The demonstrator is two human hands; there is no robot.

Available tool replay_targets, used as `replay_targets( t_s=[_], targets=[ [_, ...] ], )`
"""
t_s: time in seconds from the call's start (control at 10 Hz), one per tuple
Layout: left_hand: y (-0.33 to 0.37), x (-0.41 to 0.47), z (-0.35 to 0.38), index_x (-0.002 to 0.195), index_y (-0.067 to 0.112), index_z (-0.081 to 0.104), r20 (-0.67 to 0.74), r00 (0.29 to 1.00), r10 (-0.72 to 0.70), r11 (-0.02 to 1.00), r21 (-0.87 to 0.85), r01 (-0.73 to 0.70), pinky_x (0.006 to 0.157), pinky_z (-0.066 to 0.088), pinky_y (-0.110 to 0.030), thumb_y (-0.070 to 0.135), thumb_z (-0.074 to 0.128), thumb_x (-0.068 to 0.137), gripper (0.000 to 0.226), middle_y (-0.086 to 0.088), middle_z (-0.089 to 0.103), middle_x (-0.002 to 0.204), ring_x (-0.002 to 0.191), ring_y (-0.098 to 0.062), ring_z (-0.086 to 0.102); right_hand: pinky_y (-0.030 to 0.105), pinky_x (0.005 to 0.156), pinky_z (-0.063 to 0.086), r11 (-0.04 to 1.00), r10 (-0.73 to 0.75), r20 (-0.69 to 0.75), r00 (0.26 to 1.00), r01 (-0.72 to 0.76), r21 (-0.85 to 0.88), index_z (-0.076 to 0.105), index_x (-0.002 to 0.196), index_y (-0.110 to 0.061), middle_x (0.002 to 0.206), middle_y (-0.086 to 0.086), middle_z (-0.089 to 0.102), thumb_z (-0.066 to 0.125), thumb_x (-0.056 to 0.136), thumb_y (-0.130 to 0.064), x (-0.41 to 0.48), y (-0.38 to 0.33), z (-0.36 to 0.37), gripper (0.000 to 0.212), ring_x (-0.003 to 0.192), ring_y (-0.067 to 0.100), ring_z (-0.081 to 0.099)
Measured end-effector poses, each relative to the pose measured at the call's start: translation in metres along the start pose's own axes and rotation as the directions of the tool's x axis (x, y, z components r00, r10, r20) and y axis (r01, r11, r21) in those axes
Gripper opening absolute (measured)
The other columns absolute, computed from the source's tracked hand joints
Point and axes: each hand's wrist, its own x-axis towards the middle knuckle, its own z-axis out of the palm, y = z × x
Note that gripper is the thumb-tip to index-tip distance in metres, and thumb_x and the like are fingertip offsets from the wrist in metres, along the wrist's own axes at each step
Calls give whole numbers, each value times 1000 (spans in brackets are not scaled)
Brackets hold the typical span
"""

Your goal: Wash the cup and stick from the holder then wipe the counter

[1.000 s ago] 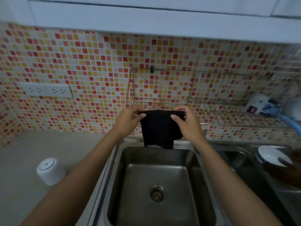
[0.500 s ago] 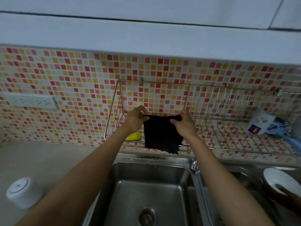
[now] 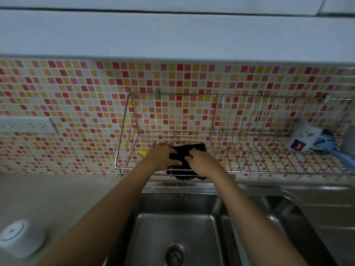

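Pressing the black cloth (image 3: 185, 153) onto the wire rack (image 3: 269, 166), both hands' fingers (image 3: 192, 150) lie spread flat on it, gripping nothing; the cup (image 3: 305, 138) lies far right, nearer my right hand (image 3: 203, 163).

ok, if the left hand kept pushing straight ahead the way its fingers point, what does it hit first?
Probably the rear wires of the wire rack, then the tiled wall behind. The left hand rests on the dark cloth, fingers aimed wallward; depth is unclear.
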Motion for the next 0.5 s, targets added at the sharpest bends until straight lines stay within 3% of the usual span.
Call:
replay_targets(
  t_s=[0.1,0.2,0.3,0.4,0.5],
  targets=[
    [6,-2,-2,142,24,43,56,998,-12,999,47,9,120,0,-48,57,47,91,61,-1,11,160,148,-25,1,35,116,15,999,33,145,989,-28,-42,13,151,-5,160,13,6,30,104,-27,3,-3,-4,54,146,28,10],
    [6,-8,1,146,21,37,-7,1000,3,999,37,-3,120,2,-45,54,37,96,60,-3,15,160,148,-22,6,38,111,26,998,55,21,998,-54,-14,26,148,-5,156,14,22,31,103,-32,-4,-6,-2,52,139,32,26],
    [7,-21,-2,146,17,35,52,998,-43,999,14,42,120,6,-43,54,21,99,62,-6,28,156,144,-23,23,38,106,32,991,118,66,991,-114,-68,32,145,-4,153,15,29,28,103,-36,-7,-6,-2,53,133,32,35],
    [13,-38,0,148,13,30,-83,996,-38,996,79,45,120,4,-42,53,11,99,65,-6,24,157,146,-23,16,39,94,44,991,97,-44,994,-101,-86,54,127,-5,133,16,53,29,101,-35,-17,-10,-2,47,112,28,53],
    [16,-64,13,151,13,17,-244,969,-25,984,166,67,120,-4,-40,57,-1,95,74,-4,14,160,148,-19,6,39,91,42,975,0,-389,921,-87,-204,64,102,-11,111,6,65,22,101,-32,-36,-15,12,46,99,22,57]
  ],
)
